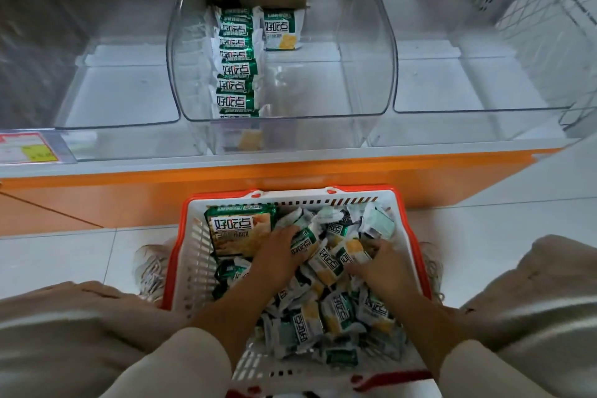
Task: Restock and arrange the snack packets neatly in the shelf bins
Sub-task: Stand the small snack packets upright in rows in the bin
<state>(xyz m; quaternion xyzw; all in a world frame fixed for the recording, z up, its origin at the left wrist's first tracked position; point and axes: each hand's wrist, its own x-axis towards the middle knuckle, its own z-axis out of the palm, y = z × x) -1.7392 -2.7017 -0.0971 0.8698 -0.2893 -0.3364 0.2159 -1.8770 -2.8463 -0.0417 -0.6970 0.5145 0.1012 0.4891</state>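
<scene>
Nearest the camera, two knees in pale beige trousers, one at each lower corner, and two forearms in cream sleeves reaching forward between them. Between the knees, on a pale tiled floor, a white basket with an orange rim (pixel 189 255), heaped with small green-and-white snack packets (pixel 336 310). Left hand (pixel 278 255) palm down in the middle of the basket, fingers curled over a packet at the top of the heap; just left of it, flat against the basket's left side, one large green bag (pixel 237 231). Right hand (pixel 379 263) palm down a little to the right, fingers bent and sunk among the loose packets, touching several; impossible to tell whether any one is gripped. Packets all round and under both hands.

Farther off, an orange-fronted shelf (pixel 226 181) with three clear plastic bins side by side. In the middle bin (pixel 371 74), a neat row of packets (pixel 237 68) along its left side, running near to far, plus one more packet (pixel 280 30) upright at the far end, just right of the row. Left bin (pixel 106 97) and right bin (pixel 478 84) well apart from both hands. At the far left of the shelf edge, a red and yellow price label (pixel 27 147).
</scene>
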